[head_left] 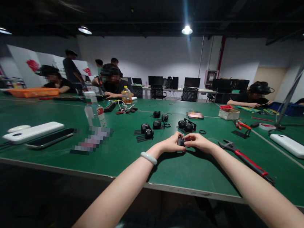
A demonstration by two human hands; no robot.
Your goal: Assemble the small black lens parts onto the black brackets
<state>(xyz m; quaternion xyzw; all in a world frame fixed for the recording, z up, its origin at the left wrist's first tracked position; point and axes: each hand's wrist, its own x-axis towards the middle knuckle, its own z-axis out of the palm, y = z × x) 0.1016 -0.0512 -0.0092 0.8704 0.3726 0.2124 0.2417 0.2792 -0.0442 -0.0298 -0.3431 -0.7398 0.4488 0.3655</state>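
Both hands meet low over the green table [124,162]. My left hand [171,143], with a pale bangle [148,158] on its wrist, is closed around a small black part [181,142]. The fingers of my right hand [199,142] pinch the same part from the other side, and they cover much of it, so its exact kind is hidden. Just beyond are several black pieces with rounded bodies and flat slatted plates, one cluster [147,131] to the left and another [186,125] behind my hands. A black ring [202,132] lies beside the second cluster.
An adjustable wrench [245,162] with red-black handle lies right of my right arm. Pliers [245,127], a small box [229,114] and a white power bank [293,146] are farther right. A phone [52,138] and plastic bottle [101,115] stand left. Other people work across the table.
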